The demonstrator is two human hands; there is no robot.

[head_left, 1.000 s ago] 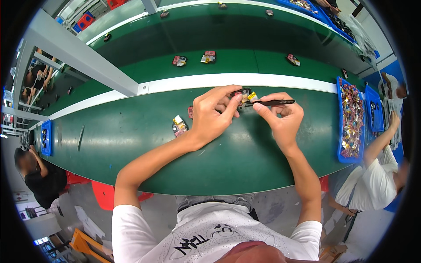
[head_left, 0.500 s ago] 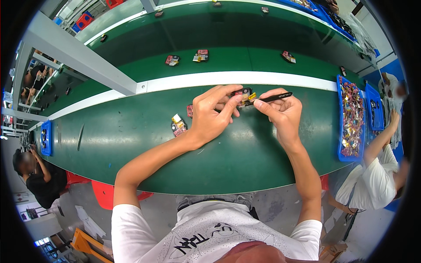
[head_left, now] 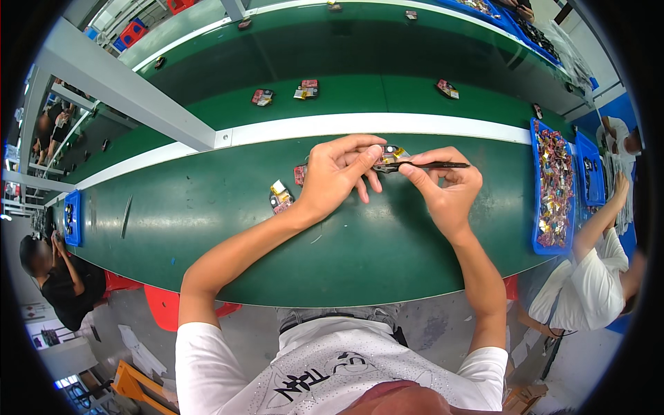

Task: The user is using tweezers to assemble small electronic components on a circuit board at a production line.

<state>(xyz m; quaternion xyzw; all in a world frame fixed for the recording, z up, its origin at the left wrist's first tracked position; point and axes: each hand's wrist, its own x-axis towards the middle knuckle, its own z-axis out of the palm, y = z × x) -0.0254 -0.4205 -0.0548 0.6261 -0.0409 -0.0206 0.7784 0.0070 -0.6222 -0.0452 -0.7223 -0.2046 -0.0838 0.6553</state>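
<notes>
Pinching black tool (head_left: 449, 165), right fingers (head_left: 436, 154) bent

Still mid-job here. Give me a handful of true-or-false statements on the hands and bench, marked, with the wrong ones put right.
1. The right hand holds a slim black tool. True.
2. The left hand is empty. False: it holds a small unit.
3. The tool points away from the unit. False: it points toward it; whether the tip touches is too small to tell.
4. A loose piece lies on the table by the left forearm. True.
5. The large blue tray heaped with small parts stands on the person's left. False: it stands on the right.
</notes>
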